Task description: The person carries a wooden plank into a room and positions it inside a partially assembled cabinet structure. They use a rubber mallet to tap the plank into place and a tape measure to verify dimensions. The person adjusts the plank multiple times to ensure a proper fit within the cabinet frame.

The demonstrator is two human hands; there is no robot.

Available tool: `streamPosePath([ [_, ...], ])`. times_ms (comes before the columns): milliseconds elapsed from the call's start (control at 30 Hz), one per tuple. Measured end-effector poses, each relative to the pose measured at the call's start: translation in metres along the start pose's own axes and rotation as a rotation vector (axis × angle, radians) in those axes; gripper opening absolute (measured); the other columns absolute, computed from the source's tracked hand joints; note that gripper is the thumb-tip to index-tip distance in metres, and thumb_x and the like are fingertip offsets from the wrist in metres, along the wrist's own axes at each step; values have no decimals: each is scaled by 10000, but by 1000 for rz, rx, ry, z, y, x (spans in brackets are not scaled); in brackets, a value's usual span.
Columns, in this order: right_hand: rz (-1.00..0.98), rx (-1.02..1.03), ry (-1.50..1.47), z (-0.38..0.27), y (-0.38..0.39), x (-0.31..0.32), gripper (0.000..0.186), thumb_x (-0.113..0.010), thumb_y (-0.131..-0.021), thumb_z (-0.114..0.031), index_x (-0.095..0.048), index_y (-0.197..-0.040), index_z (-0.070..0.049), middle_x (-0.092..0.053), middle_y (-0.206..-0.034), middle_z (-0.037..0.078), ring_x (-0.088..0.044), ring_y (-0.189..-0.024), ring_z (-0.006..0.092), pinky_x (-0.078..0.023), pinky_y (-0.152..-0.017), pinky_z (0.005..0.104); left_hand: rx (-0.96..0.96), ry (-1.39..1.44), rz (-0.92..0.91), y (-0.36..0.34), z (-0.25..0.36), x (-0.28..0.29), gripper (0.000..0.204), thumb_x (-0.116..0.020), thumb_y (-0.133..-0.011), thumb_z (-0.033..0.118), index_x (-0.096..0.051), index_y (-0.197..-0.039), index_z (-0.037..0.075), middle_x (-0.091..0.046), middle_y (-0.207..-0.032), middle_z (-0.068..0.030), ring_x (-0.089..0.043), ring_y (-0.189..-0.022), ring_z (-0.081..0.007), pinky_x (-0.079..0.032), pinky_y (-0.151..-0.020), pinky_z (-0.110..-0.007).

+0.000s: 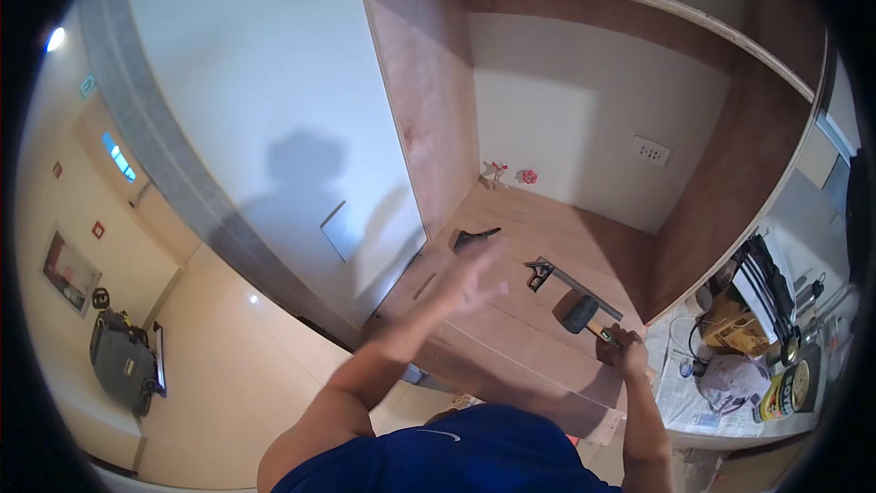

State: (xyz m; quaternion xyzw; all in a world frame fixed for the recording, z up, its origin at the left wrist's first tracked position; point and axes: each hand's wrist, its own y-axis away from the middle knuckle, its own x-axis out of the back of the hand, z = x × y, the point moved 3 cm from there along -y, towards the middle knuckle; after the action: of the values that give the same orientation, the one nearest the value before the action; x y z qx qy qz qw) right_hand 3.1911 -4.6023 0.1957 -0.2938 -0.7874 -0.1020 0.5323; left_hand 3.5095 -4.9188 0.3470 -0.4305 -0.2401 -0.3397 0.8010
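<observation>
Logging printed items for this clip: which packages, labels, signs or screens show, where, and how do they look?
Tin: far right on newspaper, round, yellow-black label.
Carton: right, beside tin, yellow-brown box.
Framed board: left wall, rectangular, dark frame.
Small signs: left wall, red squares.
Exit-type sign: upper left, green.

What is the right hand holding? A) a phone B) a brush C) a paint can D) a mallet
D: the right hand grips the handle of a mallet whose black head rests on the wooden shelf, while the left hand is open and empty.
</observation>
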Motion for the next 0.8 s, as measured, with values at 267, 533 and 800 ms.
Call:
streamPosePath([
  [267,192,120,-110,-11,27,13,606,-833,-759,-217,-663,-1327,-94,-638,-1204,211,-608,-1105,411,-503,-958,534,-26,-246,777,-199,13,220,778,-852,-812,376,-554,-1399,-39,-596,-1376,-267,-545,-1309,-421,-428,-1113,-465],
  [533,333,-47,-207,-18,120,20,525,-829,-776,-129,-673,-1269,-32,-590,-1191,206,-571,-1132,406,-470,-997,477,147,-783,830,-270,26,334,673,-848,-801,331,-602,-1370,69,-641,-1196,-230,-584,-1236,-385,-509,-1024,-477],
  [800,474,-105,-202,-7,112,130,541,-834,-786,-171,-667,-1290,-68,-593,-1186,223,-579,-1148,420,-481,-999,475,-8,-1169,761,-303,15,362,560,-822,-821,238,-670,-1352,144,-500,-1523,-142,-465,-1407,-311,-466,-1113,-444],
])
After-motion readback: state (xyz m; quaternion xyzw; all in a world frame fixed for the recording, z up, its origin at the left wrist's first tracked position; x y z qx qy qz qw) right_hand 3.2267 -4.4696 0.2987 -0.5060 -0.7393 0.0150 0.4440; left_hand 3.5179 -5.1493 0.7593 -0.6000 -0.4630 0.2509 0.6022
